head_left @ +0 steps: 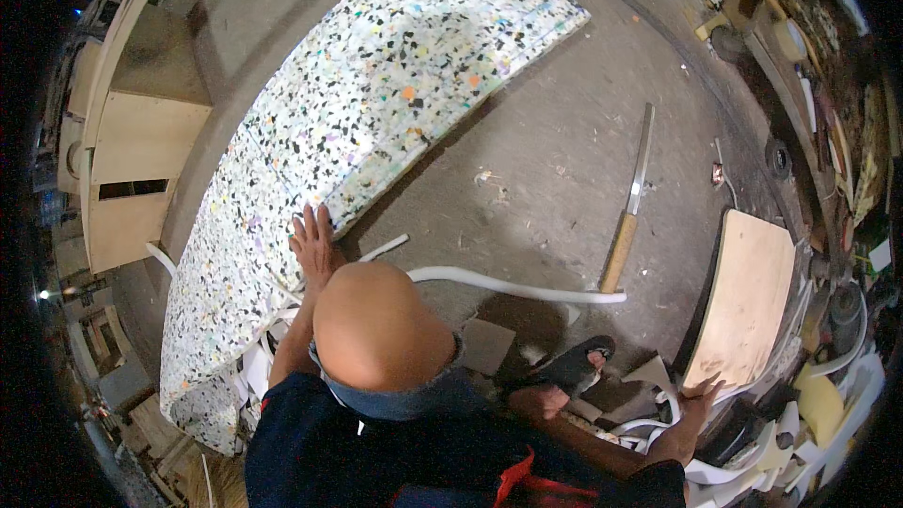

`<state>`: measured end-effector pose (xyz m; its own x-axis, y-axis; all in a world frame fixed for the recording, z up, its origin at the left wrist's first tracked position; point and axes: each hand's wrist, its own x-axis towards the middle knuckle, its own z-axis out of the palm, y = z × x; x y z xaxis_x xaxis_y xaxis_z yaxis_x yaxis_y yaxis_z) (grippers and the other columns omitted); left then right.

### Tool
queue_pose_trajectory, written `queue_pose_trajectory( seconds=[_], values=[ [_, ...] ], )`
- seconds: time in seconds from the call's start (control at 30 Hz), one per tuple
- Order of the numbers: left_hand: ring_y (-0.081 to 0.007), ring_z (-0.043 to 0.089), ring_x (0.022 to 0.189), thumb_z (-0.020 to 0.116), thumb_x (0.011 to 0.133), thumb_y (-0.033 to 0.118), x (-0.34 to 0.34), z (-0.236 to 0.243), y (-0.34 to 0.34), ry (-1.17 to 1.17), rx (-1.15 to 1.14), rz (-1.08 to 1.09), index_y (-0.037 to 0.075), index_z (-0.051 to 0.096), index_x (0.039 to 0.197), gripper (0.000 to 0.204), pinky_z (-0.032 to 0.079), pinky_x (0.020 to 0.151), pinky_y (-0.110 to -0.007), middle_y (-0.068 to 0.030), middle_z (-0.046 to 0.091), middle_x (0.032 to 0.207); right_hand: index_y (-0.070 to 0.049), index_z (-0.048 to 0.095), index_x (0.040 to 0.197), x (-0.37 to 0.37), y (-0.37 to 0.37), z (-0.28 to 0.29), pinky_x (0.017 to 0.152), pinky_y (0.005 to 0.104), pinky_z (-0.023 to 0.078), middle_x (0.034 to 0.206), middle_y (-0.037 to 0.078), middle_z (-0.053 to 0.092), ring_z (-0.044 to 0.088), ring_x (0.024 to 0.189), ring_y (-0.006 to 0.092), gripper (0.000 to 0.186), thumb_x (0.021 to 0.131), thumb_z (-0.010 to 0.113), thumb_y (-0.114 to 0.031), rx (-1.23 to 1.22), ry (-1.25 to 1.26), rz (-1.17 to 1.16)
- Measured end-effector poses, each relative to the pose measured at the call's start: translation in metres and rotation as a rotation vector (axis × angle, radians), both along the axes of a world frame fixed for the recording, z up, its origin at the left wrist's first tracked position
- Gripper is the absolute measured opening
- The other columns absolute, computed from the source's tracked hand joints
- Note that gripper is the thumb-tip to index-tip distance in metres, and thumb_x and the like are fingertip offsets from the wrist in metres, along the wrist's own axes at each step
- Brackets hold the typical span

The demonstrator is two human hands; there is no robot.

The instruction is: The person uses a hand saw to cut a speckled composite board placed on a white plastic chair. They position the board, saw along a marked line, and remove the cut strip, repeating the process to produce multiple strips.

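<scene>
A large speckled foam sheet (376, 66), white with black and coloured flecks, stretches from the lower left to the top of the head view. My left hand (313, 240) lies on its near edge, fingers spread, pressing on the surface. At the lower right my right hand (698, 400) is at the near end of a pale plywood board (743, 292) with rounded corners. Its fingers rest over the board's edge and seem to grip it; the thumb is hard to make out. A long knife (628, 216) with a wooden handle lies on the floor between the sheet and the board.
A white foam strip (517, 290) runs across the floor by the knife handle. My bare knee (376, 320) and sandalled foot (578, 365) are in front. Foam scraps (823, 404) pile at the right. A wooden frame (141, 150) stands at the left.
</scene>
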<state>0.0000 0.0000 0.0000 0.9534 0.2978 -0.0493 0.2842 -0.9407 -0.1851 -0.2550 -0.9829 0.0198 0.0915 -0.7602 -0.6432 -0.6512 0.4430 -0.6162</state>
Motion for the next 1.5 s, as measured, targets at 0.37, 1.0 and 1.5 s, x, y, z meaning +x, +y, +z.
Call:
queue_pose_trajectory(
  seconds=[0.37,1.0,1.5],
  values=[
    [-0.0450,0.030,0.152,0.075,0.080,0.008,-0.009,-0.001,0.026,-0.049,-0.151,-0.136,0.012,0.037,0.158,0.087,0.029,0.115,-0.068,-0.0196,0.033,0.165,-0.003,0.052,0.145,0.162,0.017,0.133,0.098,0.0547,0.055,0.136,0.018,0.064,0.063,0.120,0.0389,0.062,0.096,0.069,-0.037,-0.072,-0.832,-0.172],
    [-0.0322,0.074,0.085,0.069,0.092,0.017,0.102,0.175,0.111,-0.705,-0.580,-0.086,0.008,0.064,0.128,0.038,0.057,0.079,-0.044,-0.0249,0.070,0.093,0.007,0.059,0.131,0.252,0.356,0.306,0.099,0.0470,0.055,0.130,0.026,0.062,0.064,0.117,0.0378,0.056,0.091,0.059,-0.032,-0.367,-0.356,0.538],
    [-0.0330,0.071,0.083,0.068,0.085,0.014,0.087,0.202,-0.003,-0.792,-0.291,-0.311,0.004,0.060,0.107,0.026,0.057,0.065,-0.046,-0.0159,0.070,0.107,0.003,0.046,0.145,0.315,0.675,0.074,0.106,0.0431,0.054,0.138,0.017,0.060,0.064,0.123,0.0279,0.060,0.093,0.069,-0.017,0.896,-0.633,0.943]
  ],
)
